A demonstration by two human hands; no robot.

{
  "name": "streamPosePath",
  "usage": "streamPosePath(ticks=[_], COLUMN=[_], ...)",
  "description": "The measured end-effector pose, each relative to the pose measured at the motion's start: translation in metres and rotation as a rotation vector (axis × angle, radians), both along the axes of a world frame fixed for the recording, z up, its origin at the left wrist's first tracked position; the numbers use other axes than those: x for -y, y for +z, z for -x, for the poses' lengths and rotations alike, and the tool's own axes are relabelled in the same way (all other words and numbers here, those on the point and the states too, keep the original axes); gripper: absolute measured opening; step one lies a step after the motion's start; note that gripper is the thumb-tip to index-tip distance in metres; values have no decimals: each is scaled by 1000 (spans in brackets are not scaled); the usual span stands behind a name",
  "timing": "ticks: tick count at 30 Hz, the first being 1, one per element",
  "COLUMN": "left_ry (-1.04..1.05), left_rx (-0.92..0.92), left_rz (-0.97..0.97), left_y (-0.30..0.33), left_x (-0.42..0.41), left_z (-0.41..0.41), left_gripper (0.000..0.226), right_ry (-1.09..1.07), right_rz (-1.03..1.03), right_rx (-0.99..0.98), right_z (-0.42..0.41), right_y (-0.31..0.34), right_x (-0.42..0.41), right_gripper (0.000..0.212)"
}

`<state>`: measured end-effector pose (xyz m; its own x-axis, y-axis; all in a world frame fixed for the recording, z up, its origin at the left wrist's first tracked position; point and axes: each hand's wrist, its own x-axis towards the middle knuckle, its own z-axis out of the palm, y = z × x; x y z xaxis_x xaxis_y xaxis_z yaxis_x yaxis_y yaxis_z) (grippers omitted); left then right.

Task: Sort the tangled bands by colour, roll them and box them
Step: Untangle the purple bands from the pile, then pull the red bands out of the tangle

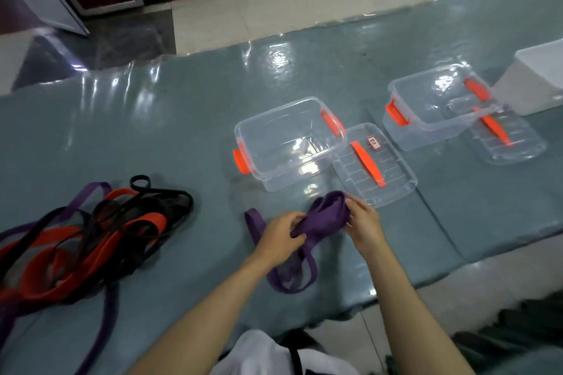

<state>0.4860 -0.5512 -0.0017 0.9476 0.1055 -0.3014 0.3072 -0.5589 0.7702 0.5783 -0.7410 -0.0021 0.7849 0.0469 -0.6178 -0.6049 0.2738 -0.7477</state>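
Note:
A purple band (324,217) is partly rolled into a bundle just above the table, its loose loops trailing down towards me. My left hand (281,236) pinches the bundle's left end and my right hand (365,224) grips its right end. A tangled pile of red, black and purple bands (88,237) lies on the table to the left. A clear box with orange latches (289,143) stands open and empty just beyond my hands, its lid (374,164) flat beside it.
A second clear box (435,106) sits open at the right with its lid (505,137) partly under it. A white bin (536,82) stands at the far right. The grey-green table cover (152,137) is glossy; the table's near edge runs close below my hands.

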Motion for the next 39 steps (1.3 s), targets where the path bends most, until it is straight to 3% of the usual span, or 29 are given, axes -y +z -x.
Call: streamPosePath(ticks=[6,11,15,21,24,30,39], left_ry=[-194,-5,157,83,4,-42,125], left_rx=[11,-75,-217,-215,-212,-213,-228], left_rz=[-541,-555,-217,-120,-150,-292,-605], left_y=[-34,-40,-47,-54,-50,-34,-5], left_x=[-13,-28,-37,-35,-42,-90,-204], left_z=[22,46,53,47,45,72,172], left_gripper=[57,89,85,73,76,75,55], right_ry=[184,327,419,516,591,988,1278], right_rz=[570,829,920,1005,1080,1114,1042], right_rx=[177,276,347,400,539,834,891], right_z=[-9,-8,7,24,31,54,113], right_y=[-37,-49,-55,-39,-23,4,8], right_x=[-2,5,8,7,-4,-63,-180], right_gripper=[35,55,59,63,53,29,32])
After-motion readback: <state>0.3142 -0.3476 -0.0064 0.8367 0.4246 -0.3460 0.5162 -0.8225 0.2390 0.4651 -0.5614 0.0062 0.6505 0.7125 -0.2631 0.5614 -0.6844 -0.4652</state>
